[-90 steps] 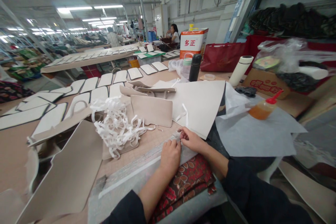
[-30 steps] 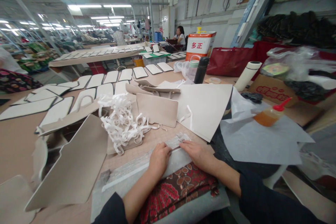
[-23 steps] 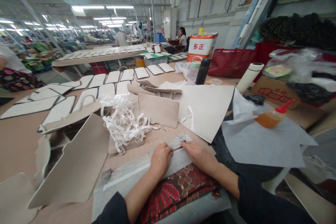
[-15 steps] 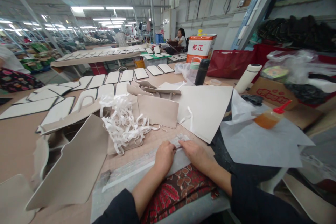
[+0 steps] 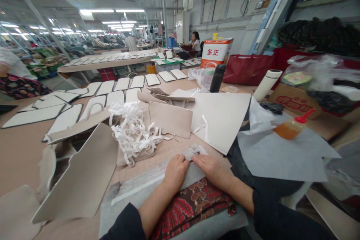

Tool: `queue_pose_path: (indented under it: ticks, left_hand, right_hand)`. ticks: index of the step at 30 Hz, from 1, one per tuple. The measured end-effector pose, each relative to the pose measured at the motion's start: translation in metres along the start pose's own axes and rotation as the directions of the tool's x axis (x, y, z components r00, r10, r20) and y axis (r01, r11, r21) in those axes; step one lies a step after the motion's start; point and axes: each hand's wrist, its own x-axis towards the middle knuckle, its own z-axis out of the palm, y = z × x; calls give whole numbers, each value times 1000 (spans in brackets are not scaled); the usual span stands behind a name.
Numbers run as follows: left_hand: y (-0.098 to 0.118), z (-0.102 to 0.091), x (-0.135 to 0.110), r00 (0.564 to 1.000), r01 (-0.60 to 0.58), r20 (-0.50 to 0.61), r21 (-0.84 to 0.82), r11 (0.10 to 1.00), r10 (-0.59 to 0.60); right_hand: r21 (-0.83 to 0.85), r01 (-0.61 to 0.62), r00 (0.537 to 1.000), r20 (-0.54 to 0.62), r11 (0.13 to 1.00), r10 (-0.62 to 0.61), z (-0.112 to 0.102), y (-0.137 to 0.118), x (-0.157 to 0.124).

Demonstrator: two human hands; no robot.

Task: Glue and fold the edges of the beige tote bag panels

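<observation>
Close together at the table's front edge are my left hand and my right hand, both with curled fingers, fingertips nearly meeting. They rest over a translucent whitish sheet; whatever is pinched in the fingers is too small and hidden to name. A long white strip lies across that sheet to the left. Just beyond my hands are a tangled heap of white tape, a small beige panel and a larger pale panel. A half-made beige bag stands at the left.
Rows of white dark-edged panels cover the far table. At the right are a glue bottle with a red cap on white paper, a white flask, a black flask and a red bag. A person sits behind.
Both hands stay at nearly the same spot on the sheet, with only slight finger movement. The whole view has shifted a little; the objects on the table lie as before.
</observation>
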Motion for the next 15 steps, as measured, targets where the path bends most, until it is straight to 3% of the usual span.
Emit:
queue_pose_path:
  ticks: [8, 11, 15]
  left_hand:
    - [-5, -5, -11, 999, -9, 53, -21, 1000, 10]
    - [-15, -9, -16, 990, 131, 77, -196, 972, -118]
    - [-35, -17, -27, 947, 322, 136, -393, 861, -292]
  right_hand:
    - [-132, 11, 993, 115, 991, 5, -8, -23, 3]
    - [-112, -30, 987, 151, 993, 47, -11, -23, 5]
    - [-75, -82, 984, 155, 994, 93, -13, -23, 11]
